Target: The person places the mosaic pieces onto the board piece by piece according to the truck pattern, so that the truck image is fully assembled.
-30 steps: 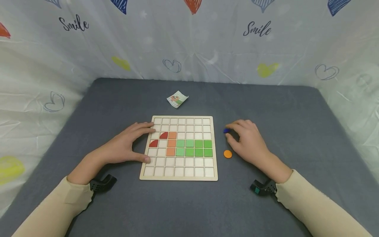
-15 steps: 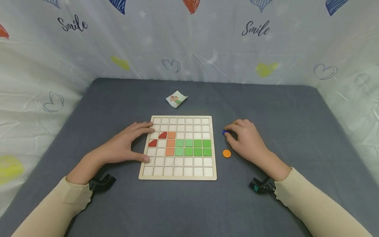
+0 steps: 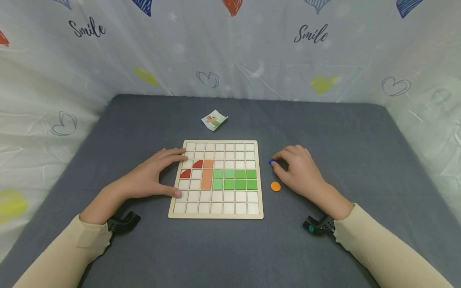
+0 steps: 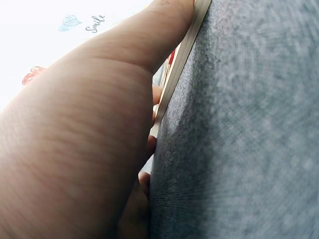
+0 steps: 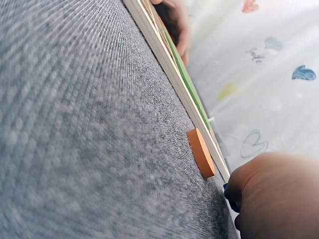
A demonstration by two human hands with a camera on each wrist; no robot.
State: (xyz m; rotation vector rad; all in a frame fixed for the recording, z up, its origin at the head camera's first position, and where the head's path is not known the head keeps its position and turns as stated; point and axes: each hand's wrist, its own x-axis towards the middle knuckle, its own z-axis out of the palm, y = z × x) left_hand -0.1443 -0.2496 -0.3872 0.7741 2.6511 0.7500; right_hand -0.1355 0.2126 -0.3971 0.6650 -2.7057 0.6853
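Observation:
A wooden grid board lies flat on the table, with red quarter-circle, orange, and light and dark green pieces in its middle rows. At the board's left edge my left hand rests with thumb and fingers spread, fingertips on the rim. To the right of the board, my right hand pinches a small blue piece between thumb and fingertips. Most of that piece is hidden by the fingers, so I cannot tell its shape. An orange disc lies on the table just below the right hand; it also shows in the right wrist view.
A small printed card with a coloured grid pattern lies beyond the board. The dark grey table meets a white patterned curtain at the back and sides. A black wrist device sits at the right sleeve.
The blue piece has turned slightly and shifted a little down and left in the right fingertips. The left hand, the board and the orange disc stay in place; the head view drifts slightly.

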